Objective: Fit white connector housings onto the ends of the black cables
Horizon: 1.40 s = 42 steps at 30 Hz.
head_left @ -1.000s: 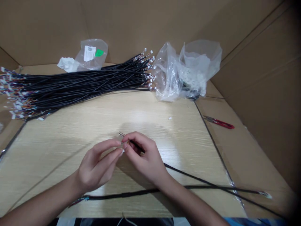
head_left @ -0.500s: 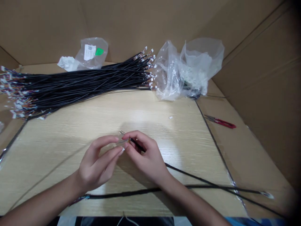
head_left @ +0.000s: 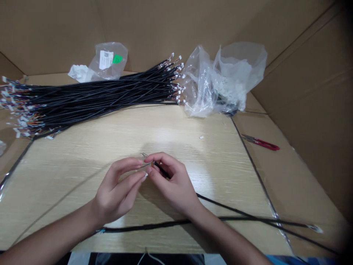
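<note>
My right hand pinches the end of a black cable, whose thin wires fan out past the fingertips, orange and grey among them. Facing it, my left hand has a small white connector at its thumb tip, partly hidden by the fingers. The left index fingertip is raised beside a grey wire. The cable runs back under my right wrist toward the lower right. A second black cable lies across the table's front, passing beneath my right forearm.
A thick bundle of black cables with white end plugs lies at the back left. Behind it is a labelled plastic bag. Clear bags stand back right. Red-handled snips rest on cardboard at right; a loose white piece lies mid-table.
The left index fingertip has moved slightly right, closer to the wires. My right hand keeps its hold on the cable, and the view has shifted a little.
</note>
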{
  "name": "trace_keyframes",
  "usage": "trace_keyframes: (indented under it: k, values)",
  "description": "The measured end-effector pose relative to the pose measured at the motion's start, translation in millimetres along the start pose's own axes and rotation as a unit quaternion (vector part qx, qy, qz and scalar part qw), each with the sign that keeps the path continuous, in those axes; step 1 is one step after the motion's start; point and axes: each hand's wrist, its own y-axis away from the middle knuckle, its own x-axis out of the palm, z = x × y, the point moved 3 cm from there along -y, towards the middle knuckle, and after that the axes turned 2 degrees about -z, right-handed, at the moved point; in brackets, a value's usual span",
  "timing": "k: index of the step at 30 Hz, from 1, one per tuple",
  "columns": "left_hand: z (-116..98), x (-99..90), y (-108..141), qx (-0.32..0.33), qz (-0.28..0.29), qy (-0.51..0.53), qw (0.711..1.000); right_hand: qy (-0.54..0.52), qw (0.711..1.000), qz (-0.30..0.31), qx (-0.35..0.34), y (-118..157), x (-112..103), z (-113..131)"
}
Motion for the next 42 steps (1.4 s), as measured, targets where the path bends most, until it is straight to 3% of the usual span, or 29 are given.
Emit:
trace_keyframes:
  k: [5, 18, 31, 42]
  values:
    - [0.0, 0.7, -4.0, -0.041, -0.002, 0.018, 0.999, 0.007, 1.0, -0.006, 0.006, -0.6, 0.0, -0.1]
    - [1.8, 3.0, -4.6, -0.059, -0.013, 0.055, 0.997, -0.006, 1.0, -0.003, 0.001, -0.2, -0.2, -0.1]
    - [0.2, 1.0, -2.6, -0.028, -0.004, 0.014, 1.0, 0.063, 0.997, -0.006, -0.048, 0.6, -1.3, 1.5]
    - [0.6, -0.5, -1.2, 0.0, -0.015, -0.015, 1.0, 0.006, 1.0, -0.004, 0.03, -0.4, -0.6, -2.9]
